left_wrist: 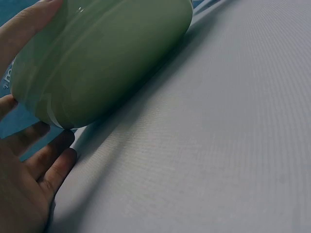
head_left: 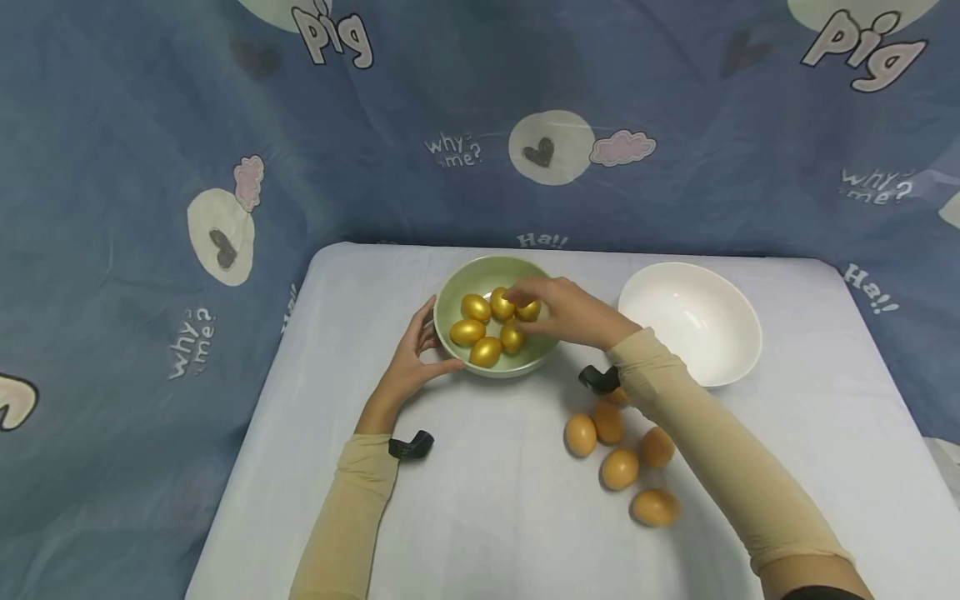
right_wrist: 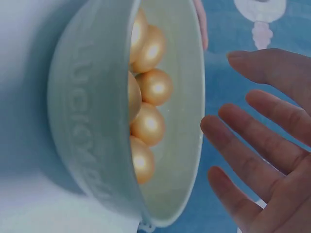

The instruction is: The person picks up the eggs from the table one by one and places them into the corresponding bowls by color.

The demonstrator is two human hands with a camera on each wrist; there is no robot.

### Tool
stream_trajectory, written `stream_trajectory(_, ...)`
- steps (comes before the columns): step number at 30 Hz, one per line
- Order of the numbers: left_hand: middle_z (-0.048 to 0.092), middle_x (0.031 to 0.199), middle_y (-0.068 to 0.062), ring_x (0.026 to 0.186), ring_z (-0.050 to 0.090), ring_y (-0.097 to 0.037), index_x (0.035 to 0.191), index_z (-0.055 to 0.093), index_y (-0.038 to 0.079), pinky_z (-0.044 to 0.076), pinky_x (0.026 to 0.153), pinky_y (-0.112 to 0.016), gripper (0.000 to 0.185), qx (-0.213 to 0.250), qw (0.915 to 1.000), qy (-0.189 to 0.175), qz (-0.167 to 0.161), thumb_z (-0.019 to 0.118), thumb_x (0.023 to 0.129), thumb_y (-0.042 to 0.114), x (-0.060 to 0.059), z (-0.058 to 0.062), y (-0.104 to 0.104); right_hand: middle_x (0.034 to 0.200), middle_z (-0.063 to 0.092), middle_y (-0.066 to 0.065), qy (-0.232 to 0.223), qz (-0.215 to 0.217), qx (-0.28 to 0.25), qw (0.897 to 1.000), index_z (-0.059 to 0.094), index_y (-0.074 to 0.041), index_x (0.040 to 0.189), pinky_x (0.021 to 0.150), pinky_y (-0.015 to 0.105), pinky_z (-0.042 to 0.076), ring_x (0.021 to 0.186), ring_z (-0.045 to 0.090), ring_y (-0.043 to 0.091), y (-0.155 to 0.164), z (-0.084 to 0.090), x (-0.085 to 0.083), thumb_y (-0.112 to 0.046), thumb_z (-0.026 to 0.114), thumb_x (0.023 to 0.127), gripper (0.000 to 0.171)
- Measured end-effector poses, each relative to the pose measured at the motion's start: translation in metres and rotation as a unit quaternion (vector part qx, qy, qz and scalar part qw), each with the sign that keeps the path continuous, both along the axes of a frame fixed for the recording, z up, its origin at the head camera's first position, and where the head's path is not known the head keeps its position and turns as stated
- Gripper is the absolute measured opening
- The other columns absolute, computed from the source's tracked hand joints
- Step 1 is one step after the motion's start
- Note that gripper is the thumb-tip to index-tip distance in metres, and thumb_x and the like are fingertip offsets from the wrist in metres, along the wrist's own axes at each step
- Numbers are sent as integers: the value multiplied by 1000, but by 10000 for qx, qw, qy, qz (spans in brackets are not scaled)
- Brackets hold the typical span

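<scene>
A pale green bowl (head_left: 491,268) holds several shiny gold eggs (head_left: 485,352). At its left side my left hand (head_left: 411,360) holds it, with the thumb at the front of the rim and the fingers along the outer wall. In the left wrist view the fingertips (left_wrist: 65,139) touch low on the green wall. My right hand (head_left: 566,312) hovers over the bowl's right side and hides part of the gold eggs. Seen from the right wrist, that hand's fingers (right_wrist: 243,155) are spread beside the rim, with nothing between them.
A white bowl (head_left: 690,321) stands to the right, behind my right forearm. Several brown eggs (head_left: 619,468) lie loose on the white-covered table (head_left: 480,492) below the bowls, one partly hidden by the wrist camera. A blue printed cloth (head_left: 420,200) hangs behind the table.
</scene>
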State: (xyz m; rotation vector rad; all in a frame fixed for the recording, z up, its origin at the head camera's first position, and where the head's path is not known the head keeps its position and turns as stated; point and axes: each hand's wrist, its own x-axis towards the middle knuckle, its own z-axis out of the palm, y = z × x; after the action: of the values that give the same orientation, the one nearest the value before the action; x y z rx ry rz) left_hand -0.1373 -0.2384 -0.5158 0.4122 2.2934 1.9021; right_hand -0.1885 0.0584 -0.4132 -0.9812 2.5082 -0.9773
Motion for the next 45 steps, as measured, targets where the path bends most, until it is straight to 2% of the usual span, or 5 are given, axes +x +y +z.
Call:
stream_trajectory(21,19,173,-11,153,35,-41,166,12,8,43,119,-44,116,-58,10000,36,-11,86,79,-3,5,8,4,133,71,8,1106,-1959,-559,9728,68,-9,131,113,36,47,130,62,28,142,-18,62,-13,82,89,44)
stream_trajectory(26,13,174,-14,154,32,-42,167,11,9,44,119,-47,115,-89,10000,25,9,85,80,-3,8,14,6,136,69,9,1290,-2674,-841,9512,69,-13,131,114,16,39,132,59,30,173,-28,77,-11,83,88,46)
stream_trajectory(33,17,174,-11,157,24,-41,166,19,14,35,121,-65,109,-277,9983,354,384,85,80,-3,14,32,7,160,48,9,1280,-3799,-1623,9016,64,-10,138,130,52,24,154,36,31,206,-44,92,-4,81,87,54)
stream_trajectory(38,24,172,-12,156,27,-41,164,24,8,37,118,-66,106,-537,9940,733,614,85,79,-6,23,48,15,169,30,9,1026,-4503,-1891,8666,47,-9,154,134,50,16,161,22,28,222,-58,96,-6,78,90,71)
stream_trajectory(45,30,168,-19,155,29,-40,160,29,-1,39,116,-67,102,-795,9855,1243,833,85,75,-8,34,49,30,173,16,10,90,-4664,-2275,8548,13,-18,166,129,34,30,162,18,27,241,-89,94,-12,74,95,94)
